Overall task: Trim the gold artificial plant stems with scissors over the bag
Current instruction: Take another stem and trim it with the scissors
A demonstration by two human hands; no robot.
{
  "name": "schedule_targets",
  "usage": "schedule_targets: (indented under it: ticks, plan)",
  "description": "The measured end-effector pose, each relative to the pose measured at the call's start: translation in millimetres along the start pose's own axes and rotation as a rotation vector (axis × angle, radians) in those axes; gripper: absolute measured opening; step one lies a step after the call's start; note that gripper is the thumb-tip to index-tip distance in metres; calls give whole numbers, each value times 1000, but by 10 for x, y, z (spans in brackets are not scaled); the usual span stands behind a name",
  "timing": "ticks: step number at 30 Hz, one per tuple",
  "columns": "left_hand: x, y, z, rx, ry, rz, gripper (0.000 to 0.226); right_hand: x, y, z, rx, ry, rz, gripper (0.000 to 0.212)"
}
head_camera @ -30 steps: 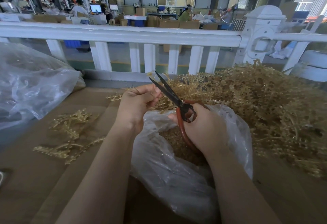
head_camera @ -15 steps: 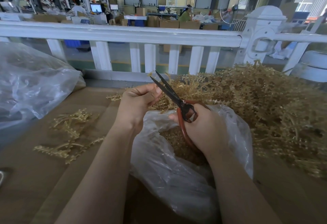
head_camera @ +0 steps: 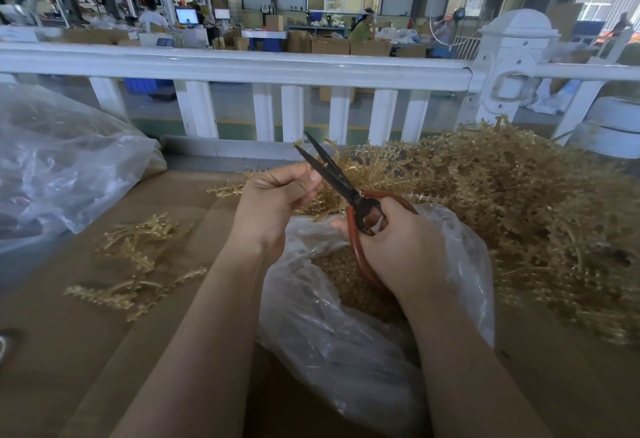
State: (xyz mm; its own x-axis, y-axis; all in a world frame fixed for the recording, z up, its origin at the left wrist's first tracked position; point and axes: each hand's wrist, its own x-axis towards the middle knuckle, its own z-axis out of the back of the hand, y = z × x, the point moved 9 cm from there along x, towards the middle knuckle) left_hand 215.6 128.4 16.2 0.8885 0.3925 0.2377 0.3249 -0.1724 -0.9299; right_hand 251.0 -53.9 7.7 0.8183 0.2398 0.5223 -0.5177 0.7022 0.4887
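My right hand (head_camera: 398,247) grips the red handles of black-bladed scissors (head_camera: 332,171), blades slightly apart and pointing up-left. My left hand (head_camera: 277,198) pinches a gold plant stem (head_camera: 313,204) just left of the blades, fingers curled round it. Both hands hover over an open clear plastic bag (head_camera: 346,340) with gold trimmings inside. A large heap of gold stems (head_camera: 519,216) lies to the right. A small bunch of gold stems (head_camera: 138,264) lies on the cardboard at the left.
Brown cardboard (head_camera: 69,351) covers the work surface. A big crumpled clear plastic bag (head_camera: 59,167) sits at the far left. A white railing (head_camera: 242,67) runs across behind, with a workshop and people beyond it.
Almost nothing has changed; the scissors and both hands hold nearly the same place, with the blades still slightly apart at the stem.
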Motion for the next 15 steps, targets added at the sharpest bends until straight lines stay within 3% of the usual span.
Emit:
schedule_targets:
  ticks: [8,15]
  plan:
    - [-7,-5,2,5,-3,7,12,-23,53,71,21,-96,31,56]
    - [-17,-6,-16,-3,8,33,10,-4,40,57,31,-81,16,56]
